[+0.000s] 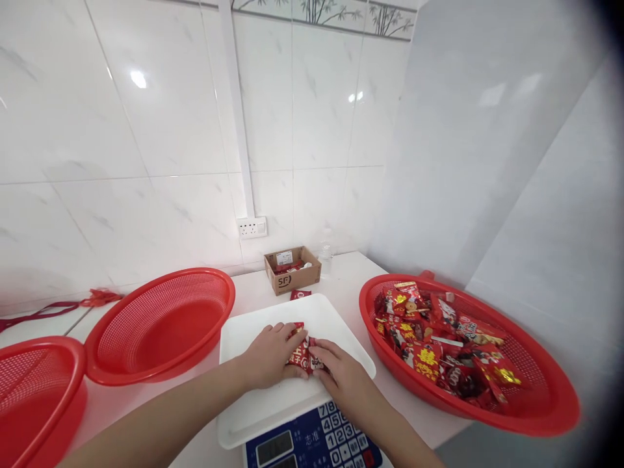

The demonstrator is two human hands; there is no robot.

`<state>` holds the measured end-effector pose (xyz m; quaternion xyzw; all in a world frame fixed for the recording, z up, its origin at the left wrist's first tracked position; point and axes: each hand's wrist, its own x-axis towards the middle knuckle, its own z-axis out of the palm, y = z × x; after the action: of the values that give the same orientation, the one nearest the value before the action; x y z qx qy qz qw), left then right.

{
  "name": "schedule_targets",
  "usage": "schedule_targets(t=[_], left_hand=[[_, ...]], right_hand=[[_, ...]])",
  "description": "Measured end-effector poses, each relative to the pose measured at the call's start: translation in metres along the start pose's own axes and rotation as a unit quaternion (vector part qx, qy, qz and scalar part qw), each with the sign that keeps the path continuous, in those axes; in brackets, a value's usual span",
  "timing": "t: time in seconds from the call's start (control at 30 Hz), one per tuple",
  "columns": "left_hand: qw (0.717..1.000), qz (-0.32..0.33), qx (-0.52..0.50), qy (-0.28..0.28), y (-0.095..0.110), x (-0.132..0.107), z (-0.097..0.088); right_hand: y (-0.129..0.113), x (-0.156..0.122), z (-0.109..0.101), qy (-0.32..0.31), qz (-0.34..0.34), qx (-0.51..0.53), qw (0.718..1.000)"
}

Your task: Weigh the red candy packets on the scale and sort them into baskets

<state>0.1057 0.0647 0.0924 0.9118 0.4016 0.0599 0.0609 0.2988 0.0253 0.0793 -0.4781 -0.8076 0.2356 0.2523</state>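
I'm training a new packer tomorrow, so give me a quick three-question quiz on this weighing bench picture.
1. True or false: the red basket right of the scale holds loose packets.
2. What do the left hand and right hand touch? A) a knife B) red packets C) a cup
3. Fill in: those packets lie on the scale's white ____.
Key: 1 true; 2 B; 3 tray.

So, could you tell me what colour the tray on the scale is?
The tray is white, clearest in the head view.
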Motion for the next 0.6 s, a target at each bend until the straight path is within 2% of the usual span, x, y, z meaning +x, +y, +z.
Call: schedule_targets(t=[0.2,0.4,0.5,0.6], left_hand=[[0.998,-0.02,-0.055,0.004,-0.006,0.002,0.0],[0.985,-0.095,-0.122,0.078,-0.013,0.003,-0.009],[0.974,-0.135,-0.144,0.113,-0.022,0.0,-0.021],[0.959,-0.195,-0.141,0.149,-0.041,-0.01,-0.043]], right_hand=[[0.001,-0.005,-0.004,0.008,-0.007,0.031,0.999],[0.002,-0.007,-0.002,0.012,0.005,0.026,1.0],[0.004,-0.007,0.0,0.009,0.015,0.016,1.0],[0.006,-0.007,0.001,0.007,0.018,0.015,1.0]])
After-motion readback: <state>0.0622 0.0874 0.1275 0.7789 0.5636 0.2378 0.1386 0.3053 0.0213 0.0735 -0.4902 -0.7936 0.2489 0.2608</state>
